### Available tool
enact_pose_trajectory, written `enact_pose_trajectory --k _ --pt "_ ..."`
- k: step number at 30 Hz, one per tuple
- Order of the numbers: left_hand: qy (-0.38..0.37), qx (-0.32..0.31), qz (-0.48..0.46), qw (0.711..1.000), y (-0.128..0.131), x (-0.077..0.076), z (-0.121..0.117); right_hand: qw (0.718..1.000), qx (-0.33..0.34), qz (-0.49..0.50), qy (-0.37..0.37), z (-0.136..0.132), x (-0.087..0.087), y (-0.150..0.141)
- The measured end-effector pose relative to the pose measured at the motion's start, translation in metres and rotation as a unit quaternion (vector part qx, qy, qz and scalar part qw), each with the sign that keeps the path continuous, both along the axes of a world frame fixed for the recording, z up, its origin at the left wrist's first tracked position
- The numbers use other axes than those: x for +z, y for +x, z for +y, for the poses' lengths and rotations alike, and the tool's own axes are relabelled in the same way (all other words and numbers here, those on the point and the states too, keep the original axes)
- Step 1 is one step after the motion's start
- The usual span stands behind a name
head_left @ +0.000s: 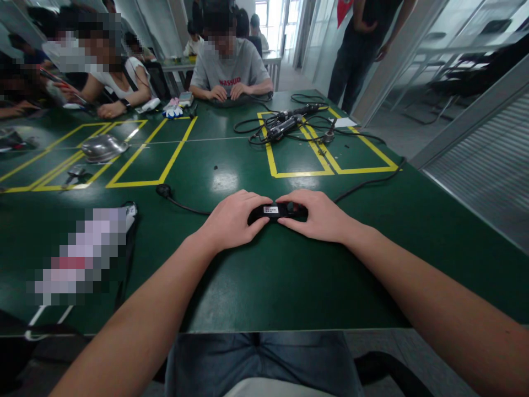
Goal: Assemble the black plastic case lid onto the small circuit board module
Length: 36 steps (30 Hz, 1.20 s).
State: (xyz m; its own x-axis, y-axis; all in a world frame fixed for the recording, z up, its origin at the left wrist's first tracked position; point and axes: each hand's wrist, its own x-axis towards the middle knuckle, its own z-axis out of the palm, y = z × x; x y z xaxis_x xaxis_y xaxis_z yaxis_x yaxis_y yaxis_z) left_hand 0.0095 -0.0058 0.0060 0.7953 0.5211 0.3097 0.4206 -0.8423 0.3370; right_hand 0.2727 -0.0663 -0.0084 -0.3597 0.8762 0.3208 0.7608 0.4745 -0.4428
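On the green table in front of me lies a slim black device [271, 216] with a small white label. My left hand [231, 220] is closed around its left end, thumb on the near side and fingers on the far side. Its right end is gripped by my right hand [324, 216] in the same way, the fingertips of both hands almost meeting. Both ends are partly hidden by my palms. A dark cable with a black plug [164, 191] runs to my left hand, and another black cable [367, 182] leads off beyond my right hand.
Black corded tools [285, 127] lie within yellow tape [303, 175] at the far right. A metal bowl-like piece [103, 148] sits at far left. A blurred pale item [88, 242] rests near my left forearm. Across the table, a person [231, 66] handles something dark.
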Motion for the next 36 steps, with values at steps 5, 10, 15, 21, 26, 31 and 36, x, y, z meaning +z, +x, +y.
enact_pose_trajectory --k 5,10,15,21,26,31,36 --pt "0.011 -0.008 -0.013 1.0 -0.0003 -0.0019 0.0004 1.0 -0.002 0.009 0.005 0.0004 -0.0021 0.0007" --pt "0.01 -0.005 -0.045 0.999 -0.0007 -0.002 0.0001 0.998 -0.002 0.04 0.037 0.0003 -0.0026 -0.0003" --pt "0.006 0.014 -0.077 0.997 0.0001 0.002 -0.0015 0.997 -0.009 0.064 0.045 -0.0003 0.0021 0.0006" --pt "-0.032 0.007 -0.015 0.999 -0.0011 0.0028 0.0015 0.999 0.019 0.042 0.021 0.0028 0.0005 0.0044" --pt "-0.055 0.026 0.017 0.998 -0.0003 0.0034 0.0022 0.999 0.02 0.035 0.0 0.0048 -0.0021 0.0062" --pt "-0.081 0.037 -0.006 0.996 0.0009 0.0014 0.0018 1.0 0.014 0.022 -0.014 0.0029 -0.0034 0.0065" --pt "-0.158 0.097 -0.108 0.977 0.0011 -0.0048 0.0084 0.998 -0.019 0.041 -0.032 0.0024 -0.0039 0.0068"
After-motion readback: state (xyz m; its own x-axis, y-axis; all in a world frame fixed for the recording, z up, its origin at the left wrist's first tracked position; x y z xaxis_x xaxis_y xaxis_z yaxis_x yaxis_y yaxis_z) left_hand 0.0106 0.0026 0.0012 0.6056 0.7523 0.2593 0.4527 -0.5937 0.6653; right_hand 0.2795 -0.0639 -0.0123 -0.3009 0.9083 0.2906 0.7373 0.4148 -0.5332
